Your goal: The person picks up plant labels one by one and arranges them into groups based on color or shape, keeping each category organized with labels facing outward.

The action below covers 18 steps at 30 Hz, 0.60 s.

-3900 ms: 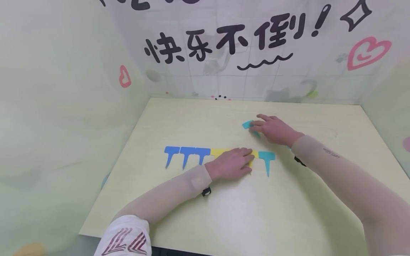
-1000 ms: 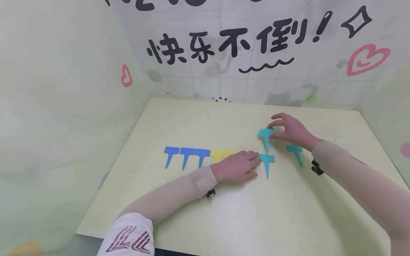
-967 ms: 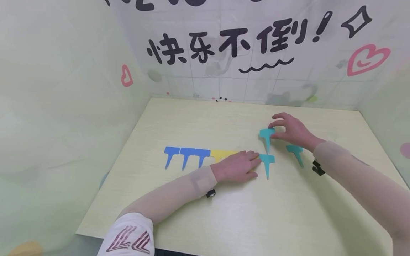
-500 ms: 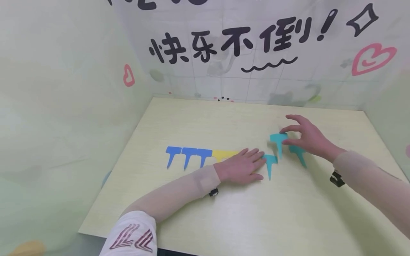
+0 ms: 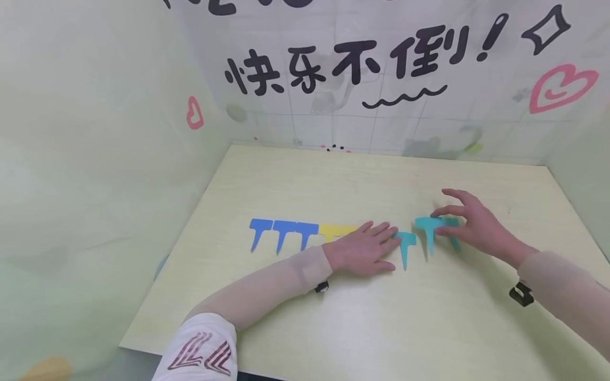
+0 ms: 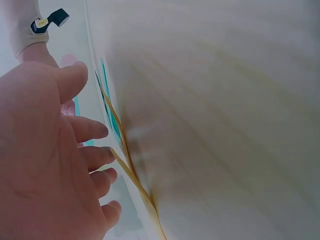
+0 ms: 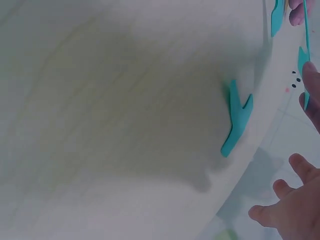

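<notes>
In the head view my left hand [image 5: 364, 251] lies with fingers spread over the yellow T-shaped plant labels [image 5: 331, 229], hiding most of them. Its fingertips reach the left end of a teal plant label [image 5: 406, 239]. Right of that, my right hand [image 5: 483, 227] pinches another teal plant label [image 5: 426, 224] by its head between thumb and finger, stem pointing toward me. A third teal label [image 5: 456, 242] lies behind it, partly covered; the right wrist view shows that label [image 7: 239, 120] on the table. Edge-on yellow labels [image 6: 132, 175] appear under my left fingers in the left wrist view.
Three blue plant labels [image 5: 285, 226] continue the row to the left, heads side by side. The pale wooden table [image 5: 381, 328] ends at a printed fabric wall [image 5: 314, 127] behind, with more fabric on both sides.
My right hand has brought the pinched teal label rightward and nearer to me, from behind the row to right of its end. The left hand stays over the yellow labels, its fingers more spread.
</notes>
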Available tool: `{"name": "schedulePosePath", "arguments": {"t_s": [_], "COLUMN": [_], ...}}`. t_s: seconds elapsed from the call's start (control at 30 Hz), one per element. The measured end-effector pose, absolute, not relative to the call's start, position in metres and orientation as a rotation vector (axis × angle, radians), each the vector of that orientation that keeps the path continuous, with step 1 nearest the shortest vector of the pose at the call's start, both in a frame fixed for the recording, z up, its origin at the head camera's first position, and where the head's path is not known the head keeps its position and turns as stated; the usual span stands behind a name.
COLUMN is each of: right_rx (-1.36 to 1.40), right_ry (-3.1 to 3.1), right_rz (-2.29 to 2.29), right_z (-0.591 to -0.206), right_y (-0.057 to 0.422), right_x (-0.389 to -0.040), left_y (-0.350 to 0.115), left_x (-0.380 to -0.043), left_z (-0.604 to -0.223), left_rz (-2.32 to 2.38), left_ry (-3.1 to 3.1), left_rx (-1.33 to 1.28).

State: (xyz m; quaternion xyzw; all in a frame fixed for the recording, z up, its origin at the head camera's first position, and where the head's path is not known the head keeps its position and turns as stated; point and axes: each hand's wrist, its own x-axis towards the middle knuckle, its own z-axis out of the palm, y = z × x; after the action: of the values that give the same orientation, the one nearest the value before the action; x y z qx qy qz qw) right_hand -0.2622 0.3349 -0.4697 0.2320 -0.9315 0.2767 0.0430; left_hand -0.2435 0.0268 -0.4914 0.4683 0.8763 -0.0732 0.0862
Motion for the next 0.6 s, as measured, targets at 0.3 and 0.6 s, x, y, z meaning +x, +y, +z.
{"name": "schedulePosePath", "arguments": {"t_s": [0.3, 0.6], "right_rx": [0.721, 0.810], "right_ry": [-2.838, -2.814], "right_rz": [0.908, 0.807], "right_z": [-0.488, -0.503], "right_y": [0.345, 0.343], "right_x": [-0.251, -0.246], "left_y": [0.027, 0.029], "left_x": [-0.243, -0.242], "left_z": [-0.493, -0.488], "left_rz": [-0.232, -0.259], "left_ry": [2.600, 2.589], "left_rx": [1.365, 1.364]}}
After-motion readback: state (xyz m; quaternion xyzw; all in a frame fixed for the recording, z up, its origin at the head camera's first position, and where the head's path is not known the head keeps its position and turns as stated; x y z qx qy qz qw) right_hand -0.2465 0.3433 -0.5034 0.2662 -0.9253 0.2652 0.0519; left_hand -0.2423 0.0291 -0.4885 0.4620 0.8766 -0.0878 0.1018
